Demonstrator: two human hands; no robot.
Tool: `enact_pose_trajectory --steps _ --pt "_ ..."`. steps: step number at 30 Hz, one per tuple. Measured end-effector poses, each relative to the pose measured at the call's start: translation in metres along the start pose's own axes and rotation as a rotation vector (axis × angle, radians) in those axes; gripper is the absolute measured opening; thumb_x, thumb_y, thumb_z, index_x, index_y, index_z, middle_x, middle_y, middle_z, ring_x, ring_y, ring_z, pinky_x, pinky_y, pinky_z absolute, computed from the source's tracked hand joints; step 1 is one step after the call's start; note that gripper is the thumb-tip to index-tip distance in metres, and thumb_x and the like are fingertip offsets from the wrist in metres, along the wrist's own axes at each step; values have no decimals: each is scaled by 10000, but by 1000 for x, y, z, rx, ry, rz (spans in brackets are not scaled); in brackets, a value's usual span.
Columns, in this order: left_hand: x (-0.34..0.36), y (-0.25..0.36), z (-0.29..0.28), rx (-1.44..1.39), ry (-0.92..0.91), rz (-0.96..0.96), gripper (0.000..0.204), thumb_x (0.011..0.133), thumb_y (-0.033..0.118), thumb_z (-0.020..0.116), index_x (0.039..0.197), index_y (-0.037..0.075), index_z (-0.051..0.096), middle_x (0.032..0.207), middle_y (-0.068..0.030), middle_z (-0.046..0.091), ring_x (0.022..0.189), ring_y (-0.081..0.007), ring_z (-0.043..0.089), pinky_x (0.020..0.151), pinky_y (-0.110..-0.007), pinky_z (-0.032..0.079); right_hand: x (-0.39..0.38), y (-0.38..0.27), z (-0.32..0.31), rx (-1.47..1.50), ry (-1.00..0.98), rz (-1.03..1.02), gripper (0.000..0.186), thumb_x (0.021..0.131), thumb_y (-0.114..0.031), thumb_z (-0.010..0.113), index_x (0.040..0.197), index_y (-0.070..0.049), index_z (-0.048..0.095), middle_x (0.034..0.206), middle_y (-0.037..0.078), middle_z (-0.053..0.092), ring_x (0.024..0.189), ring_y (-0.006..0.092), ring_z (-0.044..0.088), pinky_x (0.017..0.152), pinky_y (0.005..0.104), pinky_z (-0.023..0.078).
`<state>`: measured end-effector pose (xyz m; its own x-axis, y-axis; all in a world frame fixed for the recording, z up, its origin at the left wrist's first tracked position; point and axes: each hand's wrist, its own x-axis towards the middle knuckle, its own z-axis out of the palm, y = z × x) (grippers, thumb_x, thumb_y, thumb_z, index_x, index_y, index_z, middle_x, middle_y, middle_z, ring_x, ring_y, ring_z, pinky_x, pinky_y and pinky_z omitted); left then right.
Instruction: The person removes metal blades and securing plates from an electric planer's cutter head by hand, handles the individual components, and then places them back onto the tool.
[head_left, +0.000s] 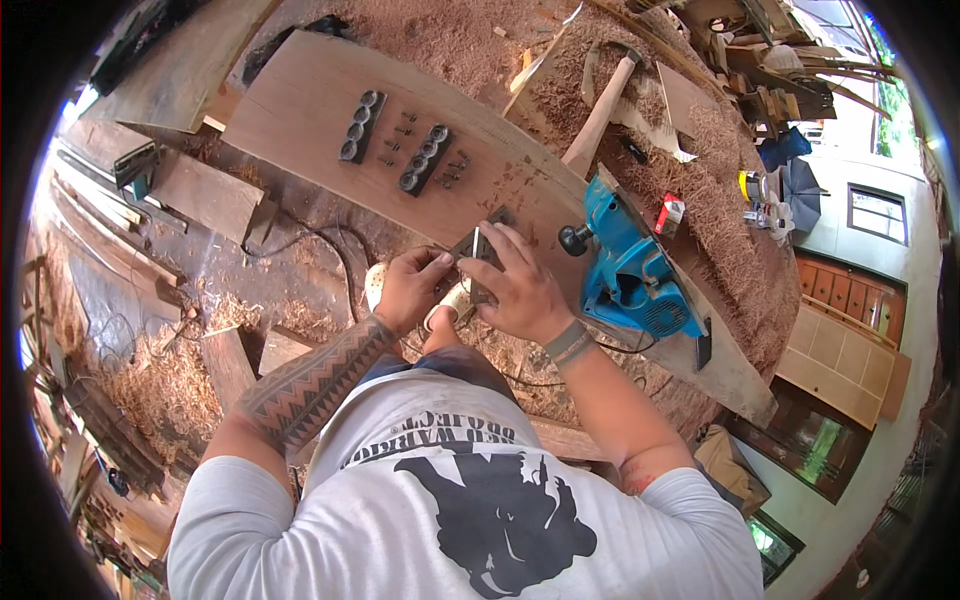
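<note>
At the near edge of a wide wooden plank (285, 100), both my hands are closed on a dark flat piece (496, 218) with a bright straight edge, its kind unclear. My left hand (411, 285) pinches its left side between thumb and fingers. My right hand (522, 290) lies over its right side, fingers bent across it and hiding much of it. Beyond them on the plank lie two black bars with round recesses (362, 126) (424, 160) and several small bolts (455, 168). Right of my right hand, a blue electric planer (640, 275) lies on its side.
A wooden-handled adze or hammer (605, 110) lies past the plank among wood shavings (735, 240). Nearby is a small red and white box (669, 214). Boards (205, 185) lie at the left, with a dark cable (345, 262) on the floor. Stacked timber (775, 85) stands far right.
</note>
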<state>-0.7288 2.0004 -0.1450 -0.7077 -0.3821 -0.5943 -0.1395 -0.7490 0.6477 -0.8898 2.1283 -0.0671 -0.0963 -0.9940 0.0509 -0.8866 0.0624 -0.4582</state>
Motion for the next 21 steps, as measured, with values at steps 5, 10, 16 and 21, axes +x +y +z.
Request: enact_pose_trajectory --steps 5,10,16,21 --pt "1 -3 -4 -15 -41 -70 245 1047 210 631 1063 -27 692 884 -46 691 734 -96 626 642 -226 505 7 -1 -5 55 10 68 902 604 -208 868 1422 -200 487 1408 161 468 1316 406 450 1108 513 430" --pt "-20 10 7 -23 -29 -93 295 1074 281 570 1099 14 692 908 -57 725 740 -112 646 688 -242 513 12 -2 -17 82 5 112 1031 567 -253 897 1472 -182 410 1381 150 442 1290 380 443 1127 502 383" --pt "-86 76 31 -181 -301 -208 376 1051 332 601 1147 -24 673 957 -101 710 863 -199 682 819 -347 560 11 -38 -46 1315 211 224 1272 522 -226 1031 1536 -187 264 1411 144 430 1286 279 441 1120 445 375" --pt "-117 134 74 -306 -587 -236 443 1011 375 643 1256 9 600 1044 -128 715 929 -233 696 839 -379 562 11 -85 -89 1722 239 105 1483 464 -204 1070 1612 -205 132 1523 179 370 1358 317 486 1177 458 398"
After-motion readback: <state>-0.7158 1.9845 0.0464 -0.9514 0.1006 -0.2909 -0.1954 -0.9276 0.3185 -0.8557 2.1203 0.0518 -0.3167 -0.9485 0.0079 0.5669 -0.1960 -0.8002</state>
